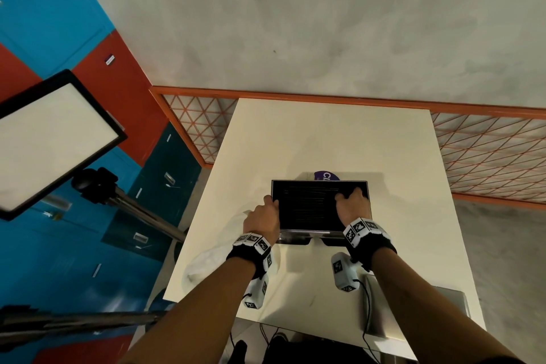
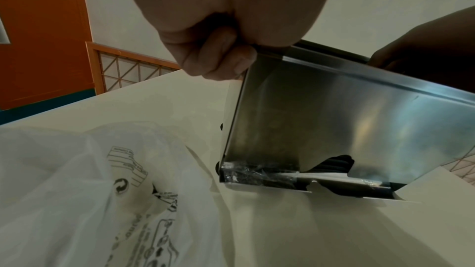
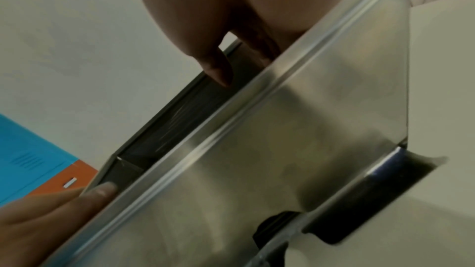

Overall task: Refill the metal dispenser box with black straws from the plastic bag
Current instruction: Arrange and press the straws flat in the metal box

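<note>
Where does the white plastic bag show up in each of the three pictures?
Head view: the plastic bag lies at the table's left edge, partly under the left wrist.
Left wrist view: the bag fills the lower left.
Right wrist view: not in it.
Shared landmark: the metal box, which appears in all three, with the bag on its left.

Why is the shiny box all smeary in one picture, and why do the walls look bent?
Right wrist view: the metal dispenser box is blurred, its edges soft and streaky. Left wrist view: the box is sharper and its steel mirrors pale light patches; the plastic bag looks hazy. Head view: the wide lens bends the orange railing, and the box's inside is too dark to show single straws.
</note>
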A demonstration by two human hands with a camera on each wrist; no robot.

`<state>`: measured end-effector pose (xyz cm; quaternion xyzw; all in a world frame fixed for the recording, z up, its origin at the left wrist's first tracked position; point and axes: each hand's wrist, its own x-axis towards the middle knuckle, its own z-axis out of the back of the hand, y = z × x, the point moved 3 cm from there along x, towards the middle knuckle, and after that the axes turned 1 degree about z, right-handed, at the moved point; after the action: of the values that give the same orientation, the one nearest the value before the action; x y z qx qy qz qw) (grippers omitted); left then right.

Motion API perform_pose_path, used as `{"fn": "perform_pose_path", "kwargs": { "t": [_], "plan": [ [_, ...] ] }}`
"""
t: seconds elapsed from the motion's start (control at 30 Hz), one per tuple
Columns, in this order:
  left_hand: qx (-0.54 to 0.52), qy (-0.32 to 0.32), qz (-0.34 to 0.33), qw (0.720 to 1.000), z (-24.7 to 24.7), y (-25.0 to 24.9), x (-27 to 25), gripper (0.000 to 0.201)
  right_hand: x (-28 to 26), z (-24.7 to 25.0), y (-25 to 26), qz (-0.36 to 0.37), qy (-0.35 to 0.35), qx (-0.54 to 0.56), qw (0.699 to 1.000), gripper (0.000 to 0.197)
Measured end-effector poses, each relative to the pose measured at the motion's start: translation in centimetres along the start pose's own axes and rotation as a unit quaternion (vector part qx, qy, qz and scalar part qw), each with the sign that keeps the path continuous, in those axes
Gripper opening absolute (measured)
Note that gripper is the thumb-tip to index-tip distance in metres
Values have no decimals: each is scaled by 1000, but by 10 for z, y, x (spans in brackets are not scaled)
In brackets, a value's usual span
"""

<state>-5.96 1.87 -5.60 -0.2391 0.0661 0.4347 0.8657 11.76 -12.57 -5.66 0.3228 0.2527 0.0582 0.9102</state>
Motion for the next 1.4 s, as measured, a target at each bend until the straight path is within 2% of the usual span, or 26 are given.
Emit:
{"fn": "perform_pose_path", "kwargs": {
  "t": [0.2,0.3,0.47,0.77,1.0,1.17,1.4],
  "plan": [
    [-6,3,2,1000,0,0,1,42,-2,-1,-2,-5,6,-39,999,45],
    [-2,-1,0,1000,-1,1,1,42,1,-1,0,-24,21,-35,999,47],
    [6,-3,0,1000,0,0,2,43,6,1,-2,-12,28,-19,999,45],
    [6,2,0,1000,3,-1,2,44,-7,-3,3,-19,49,-122,991,60],
    [3,1,-1,1000,3,-2,5,44,-9,5,-3,28,35,-133,990,52],
    [2,0,0,1000,3,-1,4,44,-11,-2,2,3,60,-177,982,63],
    [12,3,-3,1000,3,-2,9,45,-2,6,3,16,56,-158,986,47]
  ]
}}
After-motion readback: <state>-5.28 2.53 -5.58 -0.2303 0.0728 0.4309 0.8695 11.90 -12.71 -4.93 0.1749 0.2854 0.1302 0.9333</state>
